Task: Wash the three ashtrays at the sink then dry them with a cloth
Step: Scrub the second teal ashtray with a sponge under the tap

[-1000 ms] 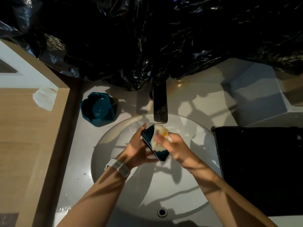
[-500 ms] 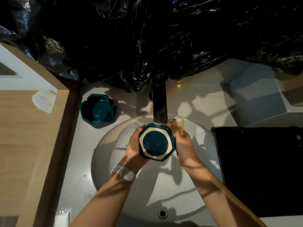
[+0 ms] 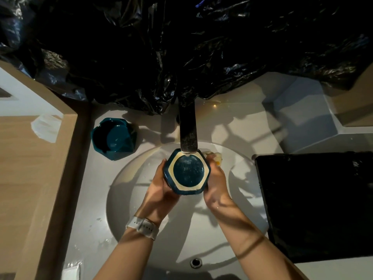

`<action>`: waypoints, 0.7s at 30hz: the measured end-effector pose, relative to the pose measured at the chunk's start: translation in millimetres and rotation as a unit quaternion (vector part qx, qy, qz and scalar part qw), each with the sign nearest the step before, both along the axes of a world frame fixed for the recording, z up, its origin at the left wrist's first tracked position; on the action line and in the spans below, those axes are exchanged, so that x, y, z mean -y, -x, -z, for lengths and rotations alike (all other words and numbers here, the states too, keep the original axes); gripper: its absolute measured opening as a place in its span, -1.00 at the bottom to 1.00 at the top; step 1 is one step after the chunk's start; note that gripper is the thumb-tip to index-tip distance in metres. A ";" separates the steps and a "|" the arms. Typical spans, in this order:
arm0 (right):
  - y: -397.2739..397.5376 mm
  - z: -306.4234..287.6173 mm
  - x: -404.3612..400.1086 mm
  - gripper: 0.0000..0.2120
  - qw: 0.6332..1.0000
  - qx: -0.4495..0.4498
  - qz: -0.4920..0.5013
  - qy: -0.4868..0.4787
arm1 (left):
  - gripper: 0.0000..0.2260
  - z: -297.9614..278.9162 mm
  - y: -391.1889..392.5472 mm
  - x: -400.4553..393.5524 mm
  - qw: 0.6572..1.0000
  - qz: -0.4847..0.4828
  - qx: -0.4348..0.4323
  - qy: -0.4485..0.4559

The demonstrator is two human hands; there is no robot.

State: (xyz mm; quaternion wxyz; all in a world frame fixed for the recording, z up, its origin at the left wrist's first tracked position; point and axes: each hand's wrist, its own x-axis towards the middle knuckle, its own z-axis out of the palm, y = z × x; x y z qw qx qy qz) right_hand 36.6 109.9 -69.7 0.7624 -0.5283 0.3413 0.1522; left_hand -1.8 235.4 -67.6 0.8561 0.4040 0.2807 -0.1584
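Held ashtray: a teal hexagonal ashtray [image 3: 187, 173] is upside down over the back of the basin, its pale-rimmed base facing up, directly under the faucet [image 3: 188, 132] spout.
Left hand: the left hand [image 3: 161, 190] has its fingers curled round the ashtray's left side and underside, gripping it.
Right hand: the right hand [image 3: 216, 184] cups the ashtray's right side; a pale yellowish sponge [image 3: 214, 157] shows just past its fingertips, seemingly pinched there, though how firmly I cannot tell.
Second ashtray: another teal ashtray [image 3: 114, 141] stands upright on the counter at the basin's back-left edge, apart from the hands.
Third ashtray: not visible anywhere.
Step, as I judge it: rinsing or scrubbing the base; drying looks not yet begun.
Risk: the ashtray looks wet and glazed, so it could slip from the two-sided hold and strike the hard basin or the spout, which it almost touches, and chip.
Risk: water hitting the flat base could splash onto the counter.
Surface: a white counter [image 3: 84, 199] with a round sink [image 3: 181, 239], droplets at its left edge, overflow hole at the front.
Room: a wooden panel [image 3: 30, 178] on the left, a black tray [image 3: 314, 205] at the right edge, black plastic sheeting [image 3: 181, 47] draped across the back; the light is dim.
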 end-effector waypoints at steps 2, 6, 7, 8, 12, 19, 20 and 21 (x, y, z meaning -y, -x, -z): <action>-0.7 -3.4 -1.0 -0.69 0.999 0.033 0.009 0.016 | -0.77 -3.6 0.6 -2.2 0.994 0.041 0.038 -0.092; 20.0 -0.6 -5.5 -0.75 0.989 0.122 -0.031 0.078 | -0.71 -3.4 -1.7 3.4 0.997 -0.009 0.037 -0.061; 27.5 -0.2 -5.6 -0.73 0.991 0.096 -0.069 0.063 | -0.63 -0.5 -3.0 5.5 0.999 -0.048 0.004 -0.019; 36.3 9.9 -10.0 -0.66 0.973 0.111 -0.123 0.158 | -0.59 -3.8 -0.6 7.8 0.999 -0.042 -0.001 0.003; 57.1 -1.0 -28.1 -0.44 0.870 0.301 -0.226 0.319 | -0.57 -14.0 7.2 17.9 0.996 -0.025 -0.043 0.074; 42.9 2.5 -6.0 -0.66 0.959 0.181 -0.184 0.119 | -0.58 -7.7 11.5 11.8 0.998 -0.024 0.052 -0.030; 48.5 2.1 0.1 -0.70 0.961 0.159 -0.205 0.093 | -0.61 -11.4 10.9 10.8 0.996 -0.013 0.066 -0.065; 54.3 0.6 5.7 -0.72 0.964 0.126 -0.225 0.063 | -0.65 -13.6 10.5 10.2 0.990 -0.004 0.075 -0.115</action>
